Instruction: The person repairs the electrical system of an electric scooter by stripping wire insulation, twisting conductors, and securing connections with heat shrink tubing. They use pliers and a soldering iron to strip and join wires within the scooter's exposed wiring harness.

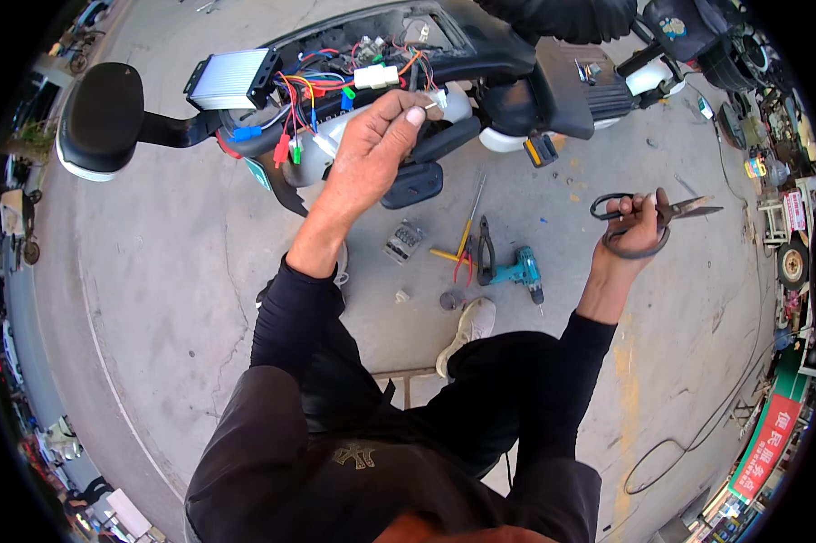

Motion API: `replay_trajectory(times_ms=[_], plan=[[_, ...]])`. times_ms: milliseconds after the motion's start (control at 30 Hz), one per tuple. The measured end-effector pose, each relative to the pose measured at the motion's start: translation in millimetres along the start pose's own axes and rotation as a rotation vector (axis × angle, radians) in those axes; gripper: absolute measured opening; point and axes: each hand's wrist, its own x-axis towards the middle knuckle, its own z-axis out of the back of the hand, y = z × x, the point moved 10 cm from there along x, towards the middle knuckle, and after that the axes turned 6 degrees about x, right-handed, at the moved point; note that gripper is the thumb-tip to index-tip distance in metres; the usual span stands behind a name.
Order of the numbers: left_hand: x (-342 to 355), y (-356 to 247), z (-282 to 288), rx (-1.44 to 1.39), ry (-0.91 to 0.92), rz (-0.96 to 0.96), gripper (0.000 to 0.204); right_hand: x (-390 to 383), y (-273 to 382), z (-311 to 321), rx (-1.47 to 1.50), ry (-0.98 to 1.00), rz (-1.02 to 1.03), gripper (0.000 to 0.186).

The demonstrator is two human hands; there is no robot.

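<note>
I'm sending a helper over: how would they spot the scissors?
Find the scooter across the top. Below its right half, the right hand holds the scissors. Unlike the drill and black pliers on the ground, they are held up, with dark finger loops.

1. We see a silver, finely striped box (pixel 229 80) with black ends.
2. We find red, yellow, blue and orange wires (pixel 295 94) and a white connector (pixel 376 76).
3. We note black-handled scissors (pixel 668 214).
4. We spot a teal-and-black drill (pixel 520 271) on grey ground (pixel 154 299).
</note>
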Motion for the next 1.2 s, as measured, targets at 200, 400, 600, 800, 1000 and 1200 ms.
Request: replay_trajectory(times_ms=[200,400,600,800,1000,1200], plan=[[8,-9,5,-0.620,0.080,-0.030,0.018,-128,-66,-125,-0.037,0.469,-0.222,0.042],[14,-2,0,-0.981,0.144,-0.049,0.019,-163,-95,-158,0.059,0.455,-0.220,0.040],[14,5,-2,-0.977,0.124,-0.040,0.020,-173,-119,-173,0.156,0.476,-0.308,0.040],[10,0,-7,-0.743,0.067,-0.033,0.019,-174,-109,-177,0.149,0.519,-0.275,0.038],[5,0,-6,-0.300,-0.068,-0.085,0.023,-164,-100,-174,-0.087,0.524,-0.094,0.034],[-5,-27,11,0.308,-0.128,-0.212,0.031,-136,-96,-149,-0.115,0.437,-0.077,0.032]])
